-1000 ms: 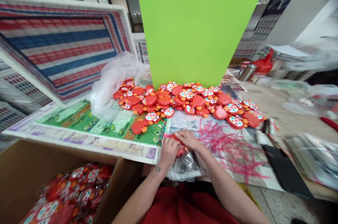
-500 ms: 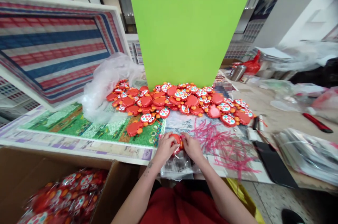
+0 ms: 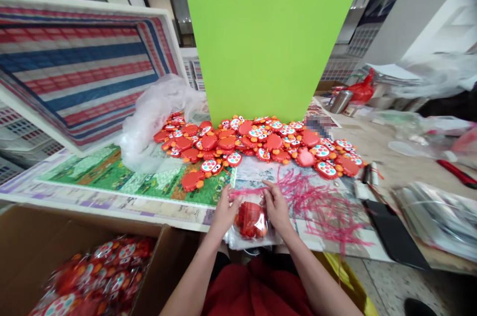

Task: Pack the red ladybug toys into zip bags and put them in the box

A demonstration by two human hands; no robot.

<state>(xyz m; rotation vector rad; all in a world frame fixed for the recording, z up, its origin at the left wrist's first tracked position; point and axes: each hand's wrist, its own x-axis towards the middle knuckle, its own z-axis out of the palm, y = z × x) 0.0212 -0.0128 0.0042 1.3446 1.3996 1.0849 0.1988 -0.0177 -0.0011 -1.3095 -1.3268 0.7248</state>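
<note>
A red crab-shaped toy lies inside a clear plastic bag at the near table edge. My left hand pinches the upper left side of the bag. At its upper right my right hand has thumb and fingers closed on the bag's edge. Between both hands a thin pink strip runs across the bag's top. Beyond them spreads a pile of red crab toys with dotted white bellies and orange claws.
Loose pink strips lie to the right, beside a black phone-like slab and a bundle of bags. A cardboard box with bagged toys stands at lower left. Behind the pile rises a green board; a striped lined crate leans left.
The toy has gone from between my fingers to lying in the clear bag. My hands have spread apart to the bag's upper sides, with the pink strip now visible between them.
</note>
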